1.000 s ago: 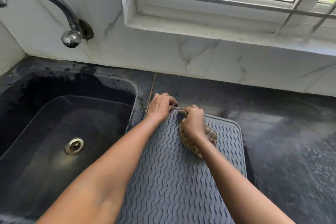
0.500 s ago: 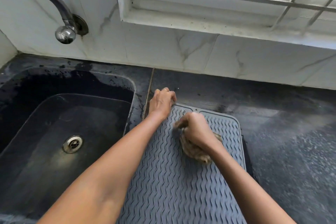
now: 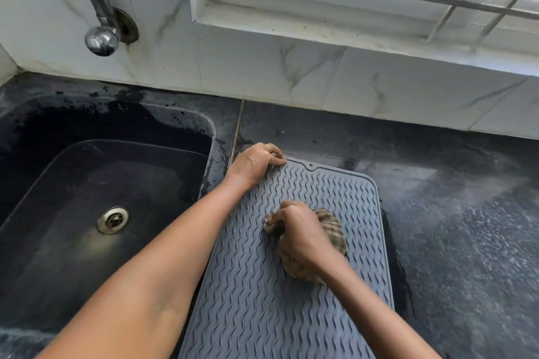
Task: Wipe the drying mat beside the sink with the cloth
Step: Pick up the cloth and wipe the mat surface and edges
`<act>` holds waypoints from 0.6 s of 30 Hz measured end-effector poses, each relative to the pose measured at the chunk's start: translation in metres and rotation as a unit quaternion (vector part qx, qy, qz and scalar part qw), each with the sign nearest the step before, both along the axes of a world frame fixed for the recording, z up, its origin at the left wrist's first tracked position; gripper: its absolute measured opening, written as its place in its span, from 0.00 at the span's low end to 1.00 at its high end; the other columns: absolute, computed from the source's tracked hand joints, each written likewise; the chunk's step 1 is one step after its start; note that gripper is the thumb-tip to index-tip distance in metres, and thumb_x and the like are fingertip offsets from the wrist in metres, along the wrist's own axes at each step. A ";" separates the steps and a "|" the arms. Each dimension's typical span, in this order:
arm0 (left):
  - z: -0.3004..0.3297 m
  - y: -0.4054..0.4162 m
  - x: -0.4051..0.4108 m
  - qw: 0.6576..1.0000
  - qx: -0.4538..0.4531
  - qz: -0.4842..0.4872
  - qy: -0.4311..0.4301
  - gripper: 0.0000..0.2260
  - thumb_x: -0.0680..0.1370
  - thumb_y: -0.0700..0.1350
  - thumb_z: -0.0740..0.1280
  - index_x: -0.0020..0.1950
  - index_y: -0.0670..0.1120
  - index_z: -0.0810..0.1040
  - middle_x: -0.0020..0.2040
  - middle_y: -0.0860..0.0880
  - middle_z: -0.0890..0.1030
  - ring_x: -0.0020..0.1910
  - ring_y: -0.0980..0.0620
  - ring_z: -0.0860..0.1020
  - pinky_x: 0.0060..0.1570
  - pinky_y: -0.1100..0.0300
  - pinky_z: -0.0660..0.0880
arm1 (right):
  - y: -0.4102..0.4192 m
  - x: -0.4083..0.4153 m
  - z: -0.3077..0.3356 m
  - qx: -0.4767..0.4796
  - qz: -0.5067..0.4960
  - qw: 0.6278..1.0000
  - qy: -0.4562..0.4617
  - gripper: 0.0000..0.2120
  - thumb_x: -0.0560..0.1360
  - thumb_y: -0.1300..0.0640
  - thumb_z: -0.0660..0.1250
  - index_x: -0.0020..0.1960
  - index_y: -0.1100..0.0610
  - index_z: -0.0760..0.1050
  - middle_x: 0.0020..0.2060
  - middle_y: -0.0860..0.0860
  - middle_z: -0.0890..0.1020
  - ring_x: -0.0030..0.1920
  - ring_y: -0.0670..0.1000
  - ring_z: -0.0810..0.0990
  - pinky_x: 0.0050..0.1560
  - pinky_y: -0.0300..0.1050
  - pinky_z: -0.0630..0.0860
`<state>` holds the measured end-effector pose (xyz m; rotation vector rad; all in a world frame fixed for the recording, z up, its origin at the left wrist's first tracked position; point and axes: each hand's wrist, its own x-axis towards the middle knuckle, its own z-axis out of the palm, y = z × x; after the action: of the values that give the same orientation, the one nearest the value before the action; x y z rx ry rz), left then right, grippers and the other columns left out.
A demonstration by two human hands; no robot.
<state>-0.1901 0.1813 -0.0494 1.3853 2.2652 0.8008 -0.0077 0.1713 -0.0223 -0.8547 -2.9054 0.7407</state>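
A grey drying mat (image 3: 320, 192) with a wavy ribbed surface lies on the dark counter just right of the sink. My right hand (image 3: 297, 234) is closed over a bunched brown striped cloth (image 3: 334, 227) and presses it onto the middle of the mat. My left hand (image 3: 255, 163) rests curled on the mat's far left corner, pinning it down. Part of the cloth is hidden under my right hand.
A dark sink (image 3: 96, 192) with a metal drain (image 3: 113, 219) lies to the left. A chrome tap (image 3: 100, 35) juts from the white marble-tiled wall. Dark speckled counter (image 3: 466, 227) extends right of the mat. A window sill (image 3: 350, 26) runs above.
My right hand has dragged the cloth from the mat's far edge, beside my left hand, toward me to the mat's middle. My left hand has stayed on the far left corner.
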 end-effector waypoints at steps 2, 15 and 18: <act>0.004 0.000 0.001 0.997 -0.030 -0.049 0.056 0.12 0.78 0.45 0.64 0.59 0.52 0.81 0.61 0.52 0.79 0.60 0.52 0.76 0.60 0.53 0.72 | 0.010 -0.005 0.007 -0.065 -0.040 0.997 0.020 0.17 0.66 0.74 0.64 0.44 0.56 0.83 0.46 0.52 0.83 0.47 0.50 0.80 0.54 0.44 0.79; -0.019 -0.030 0.011 0.973 -0.043 -0.137 0.178 0.23 0.81 0.41 0.54 0.77 0.48 0.57 0.77 0.51 0.60 0.76 0.53 0.56 0.75 0.57 0.54 | -0.015 0.004 -0.012 0.089 -0.060 0.992 0.064 0.14 0.72 0.70 0.65 0.55 0.61 0.80 0.50 0.54 0.81 0.51 0.55 0.74 0.53 0.51 0.74; -0.015 -0.029 0.016 0.970 -0.077 -0.132 0.188 0.23 0.82 0.41 0.51 0.78 0.48 0.53 0.78 0.50 0.56 0.77 0.51 0.53 0.76 0.56 0.51 | -0.038 0.026 -0.009 0.064 -0.019 0.997 0.040 0.18 0.69 0.72 0.63 0.57 0.62 0.80 0.49 0.55 0.80 0.52 0.56 0.74 0.52 0.50 0.74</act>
<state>-0.1745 0.1527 -0.0649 1.8352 2.2759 0.2880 0.0179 0.1335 -0.0313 -0.8430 -2.8226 0.5650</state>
